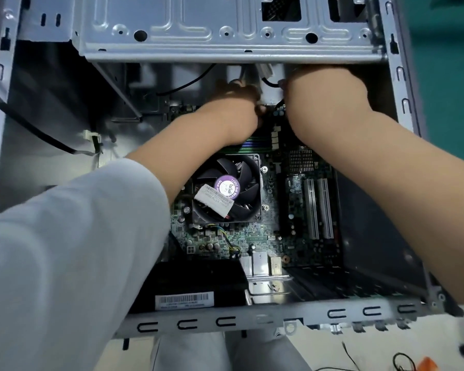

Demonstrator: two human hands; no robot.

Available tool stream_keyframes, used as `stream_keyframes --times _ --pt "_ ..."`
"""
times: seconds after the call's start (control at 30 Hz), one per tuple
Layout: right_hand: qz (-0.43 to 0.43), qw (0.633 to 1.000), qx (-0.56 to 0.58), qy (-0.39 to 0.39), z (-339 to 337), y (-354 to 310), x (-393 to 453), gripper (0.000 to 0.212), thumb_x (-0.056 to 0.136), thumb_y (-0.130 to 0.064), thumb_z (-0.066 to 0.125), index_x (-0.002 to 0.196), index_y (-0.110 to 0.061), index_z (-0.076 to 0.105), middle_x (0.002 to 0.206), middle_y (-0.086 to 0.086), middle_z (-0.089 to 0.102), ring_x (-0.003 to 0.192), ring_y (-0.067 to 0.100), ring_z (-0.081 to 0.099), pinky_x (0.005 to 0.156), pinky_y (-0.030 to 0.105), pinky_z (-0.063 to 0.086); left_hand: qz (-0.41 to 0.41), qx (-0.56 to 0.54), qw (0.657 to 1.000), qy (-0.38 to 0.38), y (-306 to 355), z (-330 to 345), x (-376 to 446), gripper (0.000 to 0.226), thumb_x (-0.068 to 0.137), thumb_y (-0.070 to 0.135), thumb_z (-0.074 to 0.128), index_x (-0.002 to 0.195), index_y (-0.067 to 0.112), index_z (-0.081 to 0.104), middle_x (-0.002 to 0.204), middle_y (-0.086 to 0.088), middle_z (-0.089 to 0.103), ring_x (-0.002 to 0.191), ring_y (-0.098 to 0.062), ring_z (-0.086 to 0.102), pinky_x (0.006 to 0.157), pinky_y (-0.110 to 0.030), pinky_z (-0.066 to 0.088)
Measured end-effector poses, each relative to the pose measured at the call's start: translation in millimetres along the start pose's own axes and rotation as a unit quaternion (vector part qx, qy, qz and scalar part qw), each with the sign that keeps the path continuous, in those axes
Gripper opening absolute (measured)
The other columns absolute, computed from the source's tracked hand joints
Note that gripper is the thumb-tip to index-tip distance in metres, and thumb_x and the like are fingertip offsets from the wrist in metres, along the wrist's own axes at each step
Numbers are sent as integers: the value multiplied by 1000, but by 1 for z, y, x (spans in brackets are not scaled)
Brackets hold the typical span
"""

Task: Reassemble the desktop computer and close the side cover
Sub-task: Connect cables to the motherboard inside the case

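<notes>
Grip: both hands are reached deep into the open computer case (pixel 252 314), side by side under the metal drive cage (pixel 225 30). The left hand (pixel 236 103) is curled, knuckles up; a white connector (pixel 264 72) and black cable (pixel 269 84) lie between the hands, but what the fingers pinch cannot be told. The right hand (pixel 324 95) is seen from the back only, its fingers hidden, so its hold cannot be told either.
Head view, case contents: a green motherboard (pixel 252 234) is seated on the case floor. A black CPU fan (pixel 227 187) with a purple hub label and a white sticker is mounted near its middle, just below the left forearm. Two white expansion slots (pixel 319 207) stand upright right of the fan, beside a finned silver heatsink (pixel 300 159). A black box with a barcode label (pixel 185 299) is set at the near left corner.
Position: the motherboard lies directly beneath both wrists, the hands at its far edge.
Materials: the case is grey stamped sheet metal, with pressed ribs and round holes. A pale grey sleeve (pixel 73 236) covers the left arm.
</notes>
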State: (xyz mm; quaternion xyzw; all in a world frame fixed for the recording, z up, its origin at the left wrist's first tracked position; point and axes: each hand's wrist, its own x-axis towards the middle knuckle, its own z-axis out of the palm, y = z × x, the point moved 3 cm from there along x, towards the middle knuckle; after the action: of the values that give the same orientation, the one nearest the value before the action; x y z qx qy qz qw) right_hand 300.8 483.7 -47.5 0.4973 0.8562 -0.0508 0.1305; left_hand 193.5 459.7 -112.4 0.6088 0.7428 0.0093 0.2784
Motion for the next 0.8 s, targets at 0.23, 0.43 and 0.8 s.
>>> stream_keyframes --times 0.23,0.43,0.8 --pt "-29 999 3 -13 -1 -7 -4 36 88 -2 51 123 3 48 123 24 51 112 44 51 83 45 45 11 28 999 -33 2 0 -30 49 100 41 36 132 3 42 135 -22 43 124 -38 43 102 -40 37" --pt "12 1000 -5 25 -1 -2 -2 25 94 -16 52 117 -8 57 119 17 58 111 39 53 78 38 40 0 25 1000 -15 2 10 -43 50 102 42 26 140 12 38 151 -21 26 133 -44 30 110 -48 28" --pt "-1 999 20 42 -1 -5 -1 1 92 -11 50 91 -10 51 90 13 51 89 36 54 68 34 34 23 29 990 134 7 5 -59 22 97 12 32 91 6 53 98 -18 55 92 -36 51 67 -37 31"
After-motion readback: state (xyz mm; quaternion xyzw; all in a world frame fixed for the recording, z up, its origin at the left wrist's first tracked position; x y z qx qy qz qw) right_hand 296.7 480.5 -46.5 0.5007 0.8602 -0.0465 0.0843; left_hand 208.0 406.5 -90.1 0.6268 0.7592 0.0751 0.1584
